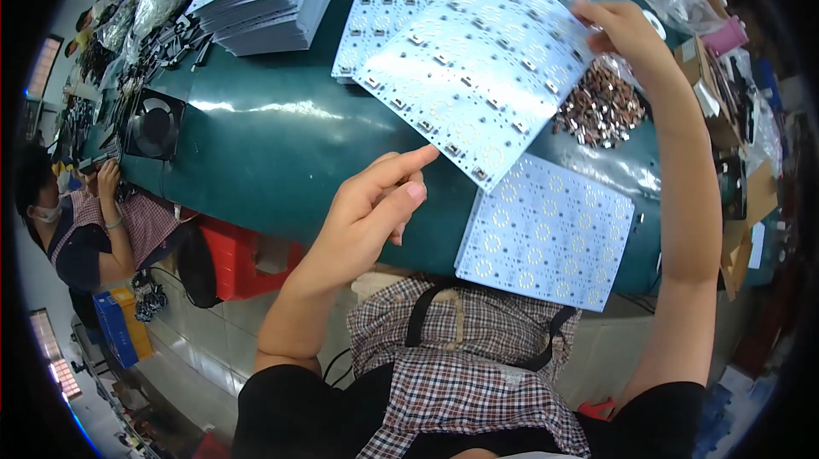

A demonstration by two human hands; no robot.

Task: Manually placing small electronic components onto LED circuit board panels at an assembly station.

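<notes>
A white circuit board (478, 62), dotted with rings of small yellowish pads and rows of small metal components, is tilted above the green table. My right hand (627, 32) is closed on its far right edge; the fingertips are partly hidden. My left hand (367, 212) is near the board's near left edge, index finger stretched out to it and thumb apart, holding nothing; whether the fingertip touches cannot be told. Nearer me lies a stack of similar boards (546, 233) without those components. Behind the tilted board, another pile of fitted boards (363, 24) is partly covered.
A heap of small brown and metal components (601, 105) lies right of the boards. At the back left rises a tall stack of boards (264, 7). A black fan (156, 124) stands on the green table (247, 139). A masked person (85, 229) works at the left.
</notes>
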